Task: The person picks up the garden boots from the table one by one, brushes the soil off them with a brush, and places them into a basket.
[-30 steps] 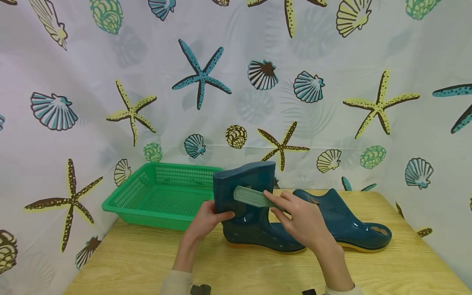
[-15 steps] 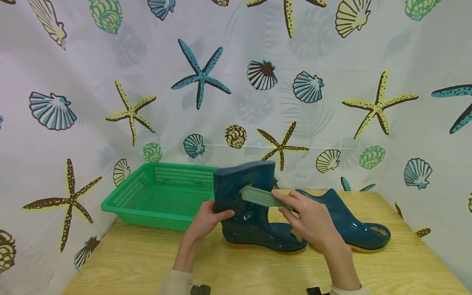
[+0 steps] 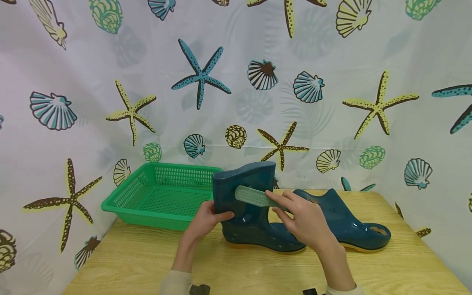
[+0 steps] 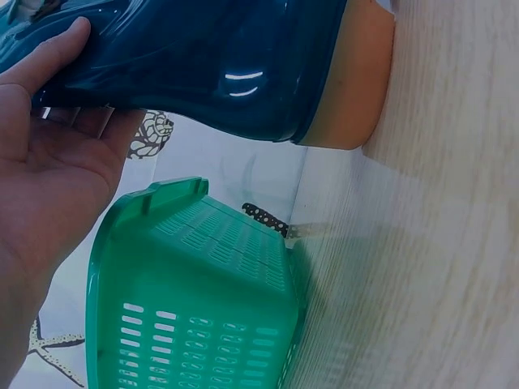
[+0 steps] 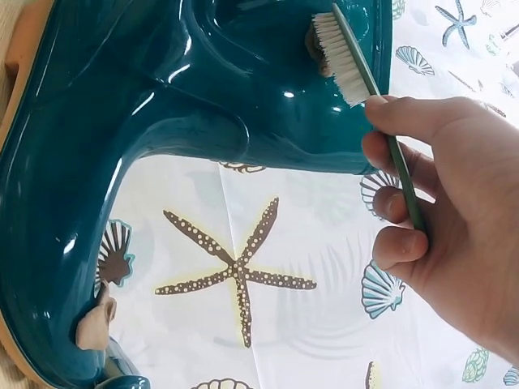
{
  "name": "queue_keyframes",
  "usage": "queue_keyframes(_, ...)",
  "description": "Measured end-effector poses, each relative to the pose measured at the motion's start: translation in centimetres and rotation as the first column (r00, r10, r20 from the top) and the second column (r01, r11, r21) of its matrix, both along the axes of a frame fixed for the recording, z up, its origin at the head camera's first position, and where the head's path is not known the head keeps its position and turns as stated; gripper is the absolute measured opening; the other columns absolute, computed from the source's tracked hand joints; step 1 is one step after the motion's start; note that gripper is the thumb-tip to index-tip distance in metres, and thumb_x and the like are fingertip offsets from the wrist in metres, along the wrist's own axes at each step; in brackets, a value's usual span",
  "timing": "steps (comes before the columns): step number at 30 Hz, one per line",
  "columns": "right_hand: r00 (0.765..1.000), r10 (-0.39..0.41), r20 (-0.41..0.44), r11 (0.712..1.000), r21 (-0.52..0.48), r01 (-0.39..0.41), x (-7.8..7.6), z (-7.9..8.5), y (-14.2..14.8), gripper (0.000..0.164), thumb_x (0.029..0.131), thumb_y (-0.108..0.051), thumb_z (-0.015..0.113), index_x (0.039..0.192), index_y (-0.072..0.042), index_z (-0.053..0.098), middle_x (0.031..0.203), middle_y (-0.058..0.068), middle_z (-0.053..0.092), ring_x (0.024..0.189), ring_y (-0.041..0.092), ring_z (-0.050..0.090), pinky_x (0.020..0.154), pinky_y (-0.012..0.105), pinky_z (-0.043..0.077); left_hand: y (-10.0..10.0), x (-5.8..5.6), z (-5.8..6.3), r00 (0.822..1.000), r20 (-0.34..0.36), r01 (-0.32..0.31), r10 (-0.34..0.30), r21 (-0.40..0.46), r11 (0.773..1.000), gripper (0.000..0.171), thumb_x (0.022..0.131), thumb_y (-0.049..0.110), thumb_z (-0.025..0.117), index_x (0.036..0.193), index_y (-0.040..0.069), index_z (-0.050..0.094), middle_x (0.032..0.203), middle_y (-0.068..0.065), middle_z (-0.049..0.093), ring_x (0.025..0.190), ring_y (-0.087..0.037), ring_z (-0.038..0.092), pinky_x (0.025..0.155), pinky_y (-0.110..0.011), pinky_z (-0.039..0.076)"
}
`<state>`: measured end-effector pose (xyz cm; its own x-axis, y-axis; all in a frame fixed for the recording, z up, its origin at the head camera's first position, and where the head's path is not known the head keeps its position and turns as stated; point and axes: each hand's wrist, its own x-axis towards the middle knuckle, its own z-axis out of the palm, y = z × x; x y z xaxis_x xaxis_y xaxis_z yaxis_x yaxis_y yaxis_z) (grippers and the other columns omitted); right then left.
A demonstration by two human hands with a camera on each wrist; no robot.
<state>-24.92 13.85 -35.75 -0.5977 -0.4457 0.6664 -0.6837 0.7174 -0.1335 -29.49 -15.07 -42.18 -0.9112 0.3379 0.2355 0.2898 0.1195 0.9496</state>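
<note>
A glossy dark-blue rubber boot [image 3: 247, 233] stands upright on the table, its tan sole down. My left hand [image 3: 206, 219] grips the back of its shaft, thumb on the near side. Between thumb and curled fingers, my right hand [image 3: 305, 217] holds a green scrub brush [image 3: 252, 196] by the handle. In the right wrist view its white bristles [image 5: 345, 69] meet a brown smear [image 5: 312, 40] on the upper shaft, which the brush head partly hides. Another light-brown patch [image 5: 99, 318] sits on the boot's toe.
A second blue boot [image 3: 344, 217] stands to the right, with brown patches on its toe and shaft. At the back left is a green perforated basket [image 3: 155, 221]. A shell-and-starfish curtain [image 3: 236, 102] hangs behind the wooden table [image 3: 155, 262].
The brush in my right hand slid right along the shaft, uncovering some of the brown smear, then came back left over it. My left hand and the boot stayed nearly still.
</note>
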Motion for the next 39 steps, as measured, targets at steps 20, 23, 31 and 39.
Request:
queue_keyframes(20, 1.0, 0.013, 0.008, 0.999, -0.053, -0.013, 0.1, 0.6, 1.7, 0.045, 0.089, -0.012, 0.074, 0.132, -0.022, 0.066, 0.083, -0.012, 0.052, 0.057, -0.005, 0.032, 0.048, 0.017, 0.031, 0.3, 0.0, 0.1, 1.0, 0.012, -0.016, 0.016, 0.0, 1.0, 0.042, 0.095, 0.019, 0.069, 0.131, 0.0, 0.059, 0.126, -0.02, 0.066, 0.114, -0.031, 0.066, 0.099, -0.045, 0.053)
queue_keyframes(23, 0.999, 0.032, -0.007, 0.994, -0.1, -0.032, 0.1, 0.5, 1.6, 0.047, 0.088, -0.009, 0.074, 0.133, -0.021, 0.065, 0.082, -0.01, 0.052, 0.057, -0.004, 0.034, 0.049, 0.017, 0.032, 0.3, 0.0, 0.1, 1.0, 0.016, -0.015, 0.015, 0.007, 1.0, 0.043, 0.095, 0.019, 0.069, 0.132, 0.001, 0.058, 0.128, -0.02, 0.065, 0.115, -0.032, 0.065, 0.1, -0.047, 0.052)
queue_keyframes(31, 1.0, 0.006, 0.021, 0.997, -0.082, -0.004, -0.1, 0.3, 1.5, 0.046, 0.09, -0.011, 0.073, 0.133, -0.02, 0.064, 0.088, -0.008, 0.058, 0.058, -0.004, 0.036, 0.049, 0.017, 0.033, 0.2, 0.0, 0.1, 1.0, 0.006, -0.005, 0.005, 0.011, 1.0, 0.041, 0.094, 0.016, 0.069, 0.13, -0.001, 0.059, 0.127, -0.022, 0.065, 0.114, -0.033, 0.066, 0.098, -0.046, 0.053)
queue_keyframes(39, 0.987, -0.035, 0.155, 0.999, 0.005, 0.035, 0.0, 0.3, 1.5, 0.04, 0.093, -0.019, 0.07, 0.132, -0.023, 0.065, 0.084, -0.012, 0.052, 0.058, -0.003, 0.035, 0.052, 0.019, 0.034, 0.1, 0.0, 0.1, 1.0, 0.003, -0.008, 0.008, 0.011, 1.0, 0.039, 0.094, 0.017, 0.069, 0.128, -0.001, 0.06, 0.124, -0.021, 0.066, 0.112, -0.031, 0.067, 0.097, -0.043, 0.054)
